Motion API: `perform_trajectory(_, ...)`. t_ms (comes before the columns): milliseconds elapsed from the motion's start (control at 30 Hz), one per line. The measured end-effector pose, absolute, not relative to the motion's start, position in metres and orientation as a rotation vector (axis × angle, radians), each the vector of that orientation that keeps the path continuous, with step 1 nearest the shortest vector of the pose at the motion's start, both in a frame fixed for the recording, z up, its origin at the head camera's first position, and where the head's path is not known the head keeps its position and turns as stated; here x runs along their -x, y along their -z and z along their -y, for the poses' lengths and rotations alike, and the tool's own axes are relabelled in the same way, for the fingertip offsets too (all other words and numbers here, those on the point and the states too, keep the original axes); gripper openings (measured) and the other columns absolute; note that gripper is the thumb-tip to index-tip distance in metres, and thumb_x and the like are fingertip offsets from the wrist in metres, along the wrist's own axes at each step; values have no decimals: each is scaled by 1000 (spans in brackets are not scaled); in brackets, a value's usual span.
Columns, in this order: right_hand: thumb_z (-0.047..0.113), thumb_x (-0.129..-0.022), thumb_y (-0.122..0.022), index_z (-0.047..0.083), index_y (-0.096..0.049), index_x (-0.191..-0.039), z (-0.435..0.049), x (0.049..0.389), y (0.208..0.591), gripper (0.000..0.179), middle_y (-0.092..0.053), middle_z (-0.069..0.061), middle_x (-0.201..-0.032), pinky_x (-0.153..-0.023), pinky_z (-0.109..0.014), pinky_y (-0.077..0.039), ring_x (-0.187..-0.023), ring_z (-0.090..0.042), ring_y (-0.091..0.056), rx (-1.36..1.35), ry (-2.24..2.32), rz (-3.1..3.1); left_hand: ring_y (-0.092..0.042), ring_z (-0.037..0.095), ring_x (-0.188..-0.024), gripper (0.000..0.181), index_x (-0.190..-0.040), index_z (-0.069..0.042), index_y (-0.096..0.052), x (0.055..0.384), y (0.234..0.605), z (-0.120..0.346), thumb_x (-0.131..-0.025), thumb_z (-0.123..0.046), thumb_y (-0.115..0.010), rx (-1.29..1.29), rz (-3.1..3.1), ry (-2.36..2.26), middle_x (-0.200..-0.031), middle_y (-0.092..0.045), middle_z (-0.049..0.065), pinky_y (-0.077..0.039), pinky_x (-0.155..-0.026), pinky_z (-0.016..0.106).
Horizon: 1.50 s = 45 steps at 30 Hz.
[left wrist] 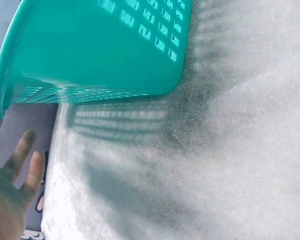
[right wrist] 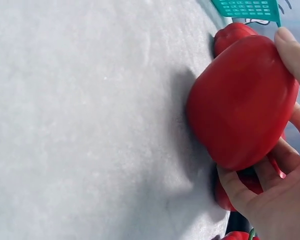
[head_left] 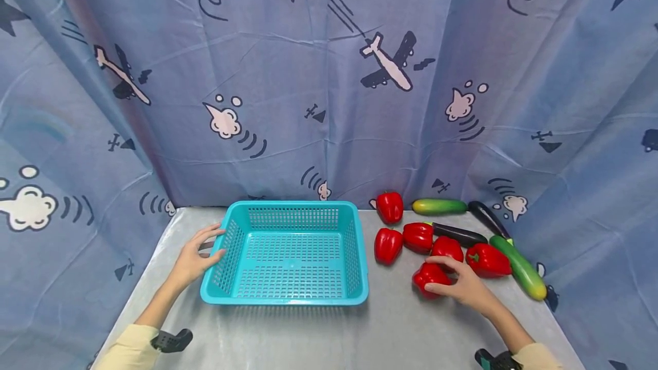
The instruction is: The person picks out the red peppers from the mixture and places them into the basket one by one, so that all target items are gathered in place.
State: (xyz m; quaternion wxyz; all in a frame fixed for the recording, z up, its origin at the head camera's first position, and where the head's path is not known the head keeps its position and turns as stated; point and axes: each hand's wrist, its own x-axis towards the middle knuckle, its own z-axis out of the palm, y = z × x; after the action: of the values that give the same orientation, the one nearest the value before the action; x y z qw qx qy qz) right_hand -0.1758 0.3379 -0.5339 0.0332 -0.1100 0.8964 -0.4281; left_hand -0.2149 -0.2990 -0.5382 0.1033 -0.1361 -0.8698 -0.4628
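Observation:
A red bell pepper [head_left: 430, 280] is in my right hand [head_left: 461, 285], gripped between the thumb and the fingers. The right wrist view shows this pepper [right wrist: 242, 102] close up, with its shadow on the table beside it. At the left end of a turquoise plastic basket [head_left: 284, 300], my left hand [head_left: 192, 261] has its thumb and forefinger at the rim. Its other fingers [left wrist: 35, 172] stretch out loosely beside the basket wall in the left wrist view. Nothing lies inside the basket.
More red bell peppers [head_left: 389, 208] lie right of the basket. Behind and beside them are a cucumber [head_left: 439, 206], a zucchini [head_left: 519, 270] and two dark eggplants [head_left: 459, 234]. A patterned blue curtain [head_left: 288, 101] hangs around the grey-white table [head_left: 401, 336].

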Motion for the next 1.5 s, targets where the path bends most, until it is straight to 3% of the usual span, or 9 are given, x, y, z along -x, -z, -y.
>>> perform_trajectory(733,28,-83,-86,8,-63,-134,-333,175,536,60,-58,-17,-131,-87,-46,-51,-119,-38,-48,263,1358,-2754,-63,51,-103,47,-135,7,-58,215,539,297,-90,6,-72,433,2542,1399,-150,-41,28,-58,-82,43)
perform_trajectory(1000,31,-83,-86,11,-56,-142,-325,178,525,70,-51,-18,-140,-87,-48,-54,-126,-40,-44,246,1411,-2727,-63,50,-104,46,-135,6,-58,213,537,297,-91,4,-73,409,2541,1413,-150,-41,28,-58,-82,45)
perform_trajectory(1167,30,-82,-86,10,-52,-146,-317,182,516,75,-49,-16,-143,-93,-47,-52,-128,-39,-43,269,1449,-2693,-64,49,-104,46,-135,5,-58,212,536,296,-91,3,-73,399,2543,1416,-151,-41,27,-58,-82,47)
perform_trajectory(1500,24,-83,-85,11,-47,-149,-302,196,502,77,-42,-19,-147,-85,-39,-57,-128,-48,-42,298,1592,-2572,-64,50,-104,47,-136,6,-57,213,536,296,-91,4,-72,405,2554,1393,-151,-40,27,-58,-83,49)
